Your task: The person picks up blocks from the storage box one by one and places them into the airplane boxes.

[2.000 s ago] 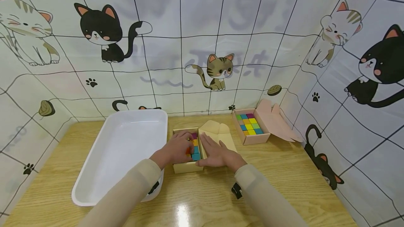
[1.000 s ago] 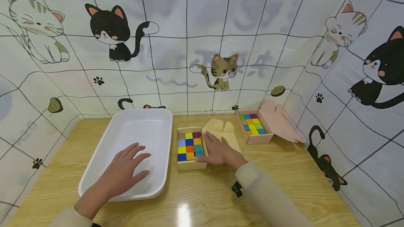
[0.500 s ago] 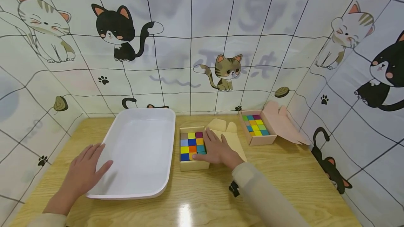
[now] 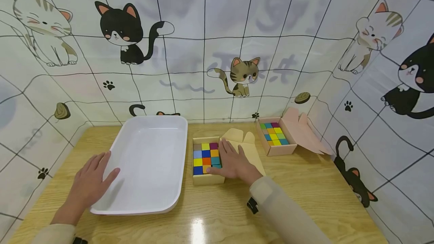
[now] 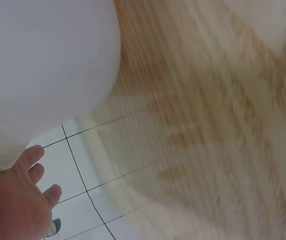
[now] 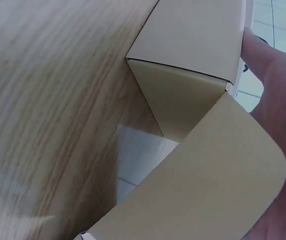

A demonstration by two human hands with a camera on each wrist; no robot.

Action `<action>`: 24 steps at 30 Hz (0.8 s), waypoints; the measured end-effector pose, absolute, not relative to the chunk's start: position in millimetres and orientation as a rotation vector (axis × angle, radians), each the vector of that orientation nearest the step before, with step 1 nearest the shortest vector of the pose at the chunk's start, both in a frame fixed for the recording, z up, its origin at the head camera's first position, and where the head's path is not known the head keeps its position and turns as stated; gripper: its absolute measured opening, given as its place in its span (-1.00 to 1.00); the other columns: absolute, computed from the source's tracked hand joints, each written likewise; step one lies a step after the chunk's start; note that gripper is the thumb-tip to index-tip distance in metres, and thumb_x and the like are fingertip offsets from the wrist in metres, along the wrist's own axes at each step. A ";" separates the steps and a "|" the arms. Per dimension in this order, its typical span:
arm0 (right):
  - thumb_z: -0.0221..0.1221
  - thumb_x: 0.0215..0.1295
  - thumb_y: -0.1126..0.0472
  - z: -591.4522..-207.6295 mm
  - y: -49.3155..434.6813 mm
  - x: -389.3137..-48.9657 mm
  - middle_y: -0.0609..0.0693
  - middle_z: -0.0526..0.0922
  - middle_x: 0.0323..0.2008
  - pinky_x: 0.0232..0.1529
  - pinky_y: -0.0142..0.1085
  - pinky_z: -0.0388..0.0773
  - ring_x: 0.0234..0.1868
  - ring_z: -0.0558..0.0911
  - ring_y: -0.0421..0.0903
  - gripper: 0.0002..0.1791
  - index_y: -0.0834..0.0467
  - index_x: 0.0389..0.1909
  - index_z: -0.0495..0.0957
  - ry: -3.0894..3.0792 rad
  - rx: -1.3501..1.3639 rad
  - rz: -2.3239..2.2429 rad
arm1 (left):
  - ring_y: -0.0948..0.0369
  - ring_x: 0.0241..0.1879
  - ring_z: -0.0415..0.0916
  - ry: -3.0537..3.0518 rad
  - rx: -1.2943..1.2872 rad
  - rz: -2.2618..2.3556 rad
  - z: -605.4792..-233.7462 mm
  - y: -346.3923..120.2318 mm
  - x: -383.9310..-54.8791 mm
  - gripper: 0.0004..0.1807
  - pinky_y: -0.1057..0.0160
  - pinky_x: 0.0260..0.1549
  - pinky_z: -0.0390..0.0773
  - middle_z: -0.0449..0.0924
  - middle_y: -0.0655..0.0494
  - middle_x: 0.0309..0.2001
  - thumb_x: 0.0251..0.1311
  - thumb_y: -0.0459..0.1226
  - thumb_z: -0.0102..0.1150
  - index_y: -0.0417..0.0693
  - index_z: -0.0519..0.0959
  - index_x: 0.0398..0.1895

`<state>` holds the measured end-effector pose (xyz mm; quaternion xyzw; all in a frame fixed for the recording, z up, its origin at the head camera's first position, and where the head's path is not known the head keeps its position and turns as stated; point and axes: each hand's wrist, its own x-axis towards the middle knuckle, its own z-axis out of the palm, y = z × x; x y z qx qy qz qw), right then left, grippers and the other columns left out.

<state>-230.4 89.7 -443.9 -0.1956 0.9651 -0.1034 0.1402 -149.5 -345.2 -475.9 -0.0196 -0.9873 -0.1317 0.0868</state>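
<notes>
At the left rim of the white tray [image 4: 152,165], my left hand [image 4: 89,180] lies with fingers extended and thumb spread over the tray's inside edge. In the left wrist view, several fingertips of the left hand [image 5: 20,195] show beside the tray's outer wall [image 5: 48,55]. My right hand [image 4: 235,161] rests flat along the right edge of the cream cardboard box [image 4: 208,179], its thumb reaching over the front blocks. Rows of colored cube blocks [image 4: 206,153] fill that box. The box's folded-back lid [image 4: 252,153] lies partly under the right hand; its flap [image 6: 202,175] fills the right wrist view.
A pink cardboard box [image 4: 280,150] with colored cubes stands at the back right, its lid [image 4: 303,131] folded out to the right. Everything stands on a wood-grain table [image 4: 298,191]. Cat-patterned sheeting [image 4: 190,48] closes off the back and both sides.
My left hand has left the blocks in the cream box and moved left across the tray to its left rim. The right hand has stayed at the box's right edge.
</notes>
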 end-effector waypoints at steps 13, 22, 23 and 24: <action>-0.05 0.18 -0.53 -445.0 80.8 -200.8 0.10 -0.11 0.57 0.51 0.21 -0.22 0.59 -0.09 0.04 0.14 0.19 0.53 -0.07 2.912 -0.649 -0.114 | -0.34 0.38 -0.05 -2.919 -0.024 -0.400 -478.5 -344.9 -147.6 -0.19 -0.50 0.13 0.06 0.11 -0.39 0.37 0.42 0.13 -0.15 -0.14 -0.03 0.53; -0.24 0.44 -0.34 -456.8 40.4 -187.1 -0.07 -0.02 0.56 0.53 0.15 -0.16 0.58 -0.01 -0.09 -0.20 0.03 0.53 0.03 2.990 -1.094 0.089 | -0.34 0.39 -0.06 -2.903 -0.026 -0.428 -476.5 -342.1 -146.9 -0.20 -0.51 0.13 0.04 0.12 -0.39 0.37 0.41 0.11 -0.12 -0.13 -0.01 0.53; -0.27 0.45 -0.34 -458.2 38.4 -187.3 -0.08 -0.02 0.57 0.53 0.14 -0.17 0.58 -0.01 -0.11 -0.22 0.02 0.53 0.03 2.984 -1.097 0.108 | -0.34 0.39 -0.06 -2.900 -0.027 -0.428 -476.4 -341.7 -146.8 -0.20 -0.51 0.13 0.04 0.12 -0.39 0.37 0.41 0.11 -0.12 -0.14 -0.01 0.53; -0.30 0.45 -0.34 -459.4 37.0 -187.5 -0.09 -0.02 0.57 0.54 0.13 -0.17 0.58 -0.02 -0.12 -0.22 0.01 0.53 0.02 2.978 -1.093 0.122 | -0.34 0.39 -0.06 -2.898 -0.026 -0.428 -476.4 -341.6 -146.9 -0.21 -0.51 0.13 0.03 0.12 -0.39 0.37 0.41 0.11 -0.12 -0.14 -0.01 0.53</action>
